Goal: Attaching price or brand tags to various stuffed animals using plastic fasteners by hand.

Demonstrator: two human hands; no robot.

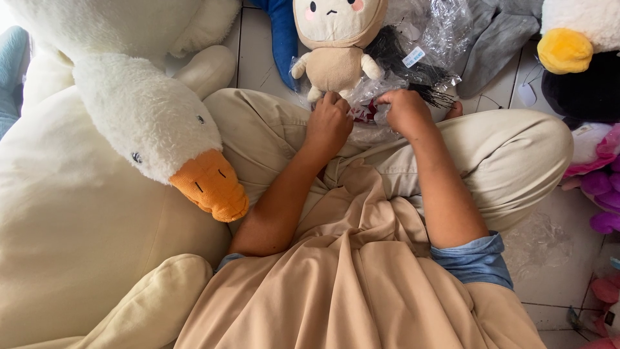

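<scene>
At top centre I have both hands, left hand (327, 123) and right hand (404, 111), closed on the clear plastic bag (426, 39) beneath the beige doll (336, 48); I judge unwrapping underway, needing a firmer pull apart.

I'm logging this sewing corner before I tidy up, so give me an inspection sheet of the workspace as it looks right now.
Surface: pale tiled floor; the person sits cross-legged on it.
Job's things: small beige doll lying partly on a clear plastic bag, just beyond the knees.
Clutter: big white goose toy with an orange beak on the left; penguin toy, pink and purple toys on the right; blue and grey cloth at the top.
Grips: left hand closed on the bag below the doll; right hand closed on the bag.
Cables: nothing seen.
Surroundings: loose clear plastic on the floor by the right knee.
</scene>
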